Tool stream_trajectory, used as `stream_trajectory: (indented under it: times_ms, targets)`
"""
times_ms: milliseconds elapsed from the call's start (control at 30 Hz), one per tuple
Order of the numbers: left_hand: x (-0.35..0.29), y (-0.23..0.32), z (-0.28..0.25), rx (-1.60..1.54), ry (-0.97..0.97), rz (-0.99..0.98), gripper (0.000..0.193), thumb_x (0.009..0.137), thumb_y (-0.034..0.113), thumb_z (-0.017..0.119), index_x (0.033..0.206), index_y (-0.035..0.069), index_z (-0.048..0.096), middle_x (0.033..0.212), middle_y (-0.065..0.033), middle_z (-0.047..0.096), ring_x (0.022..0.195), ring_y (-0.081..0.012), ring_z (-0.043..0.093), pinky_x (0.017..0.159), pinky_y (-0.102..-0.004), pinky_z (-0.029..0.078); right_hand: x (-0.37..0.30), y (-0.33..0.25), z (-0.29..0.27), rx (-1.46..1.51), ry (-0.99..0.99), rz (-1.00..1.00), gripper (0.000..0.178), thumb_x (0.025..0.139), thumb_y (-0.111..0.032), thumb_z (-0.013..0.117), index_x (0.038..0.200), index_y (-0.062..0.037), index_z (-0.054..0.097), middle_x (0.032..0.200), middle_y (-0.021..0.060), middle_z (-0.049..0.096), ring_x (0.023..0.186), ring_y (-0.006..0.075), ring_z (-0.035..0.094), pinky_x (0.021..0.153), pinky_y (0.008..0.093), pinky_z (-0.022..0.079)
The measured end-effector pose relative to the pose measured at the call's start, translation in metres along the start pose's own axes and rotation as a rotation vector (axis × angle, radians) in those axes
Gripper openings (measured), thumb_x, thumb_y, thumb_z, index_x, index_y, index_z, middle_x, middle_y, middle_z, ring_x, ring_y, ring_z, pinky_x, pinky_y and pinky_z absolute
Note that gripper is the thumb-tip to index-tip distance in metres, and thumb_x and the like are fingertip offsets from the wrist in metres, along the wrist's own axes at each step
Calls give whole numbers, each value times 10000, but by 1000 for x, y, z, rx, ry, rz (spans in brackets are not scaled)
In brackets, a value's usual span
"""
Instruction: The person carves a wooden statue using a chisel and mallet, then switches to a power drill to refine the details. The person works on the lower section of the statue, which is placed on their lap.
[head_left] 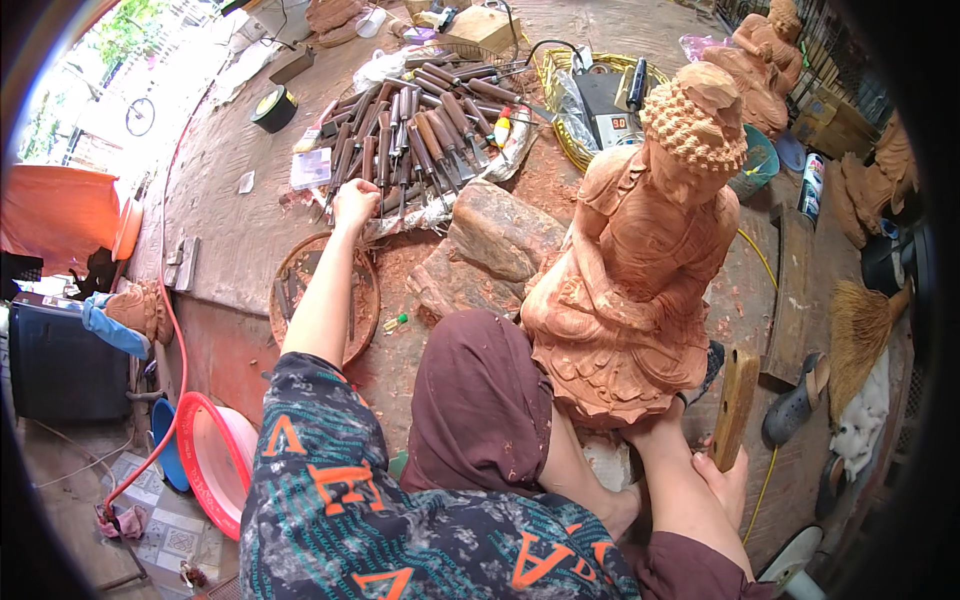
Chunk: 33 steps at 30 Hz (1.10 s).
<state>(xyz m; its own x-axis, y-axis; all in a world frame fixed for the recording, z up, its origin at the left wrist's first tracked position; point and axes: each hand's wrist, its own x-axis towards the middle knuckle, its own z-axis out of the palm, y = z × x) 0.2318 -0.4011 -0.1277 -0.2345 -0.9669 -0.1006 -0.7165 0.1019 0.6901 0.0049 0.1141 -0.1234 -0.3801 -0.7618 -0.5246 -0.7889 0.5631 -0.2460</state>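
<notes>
Wooden statue (630,270): 1 | left hand (354,205) closing on chisels (420,135) | right hand (725,480) gripping 1 mallet (735,405)

Chisels (420,135) lie behind and left of the statue (635,270); wood blocks (480,250) sit between.
</notes>
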Motion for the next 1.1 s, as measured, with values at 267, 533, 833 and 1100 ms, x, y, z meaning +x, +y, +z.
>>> stream_trajectory:
  times_ms: [267, 533, 833, 1100]
  targets:
    - [-9, -14, 4, 96, 168, 128, 249, 711, 123, 753, 922, 53, 641, 744, -85, 684, 702, -197, 664, 697, -340, 512, -1, -6, -12, 3, -2, 25, 599, 910, -425, 291, 1448, -162, 293, 1510, 47, 283, 1375, 242, 285, 1126, 385, 249]
    - [-8, 3, 11, 55, 304, 137, 200, 756, 71, 657, 954, 90, 667, 766, -110, 688, 747, -246, 671, 729, -358, 507, 0, -2, -12, 82, -19, 50, 618, 892, -458, 335, 1441, -177, 311, 1501, 42, 301, 1365, 243, 303, 1114, 386, 271]
    - [-26, 3, 12, 368, 446, 224, 197, 795, 105, 636, 992, 103, 626, 937, -164, 605, 905, -331, 598, 799, -416, 480, -3, -1, -9, 72, -22, 27, 640, 872, -496, 385, 1434, -194, 332, 1490, 37, 321, 1353, 244, 323, 1101, 388, 295]
    - [-38, -11, 13, 143, 285, 93, 236, 754, 43, 573, 984, 62, 622, 897, -142, 667, 875, -273, 648, 781, -396, 504, 2, 2, -5, 70, 44, -5, 661, 854, -529, 430, 1427, -209, 350, 1480, 32, 339, 1344, 245, 341, 1089, 389, 317]
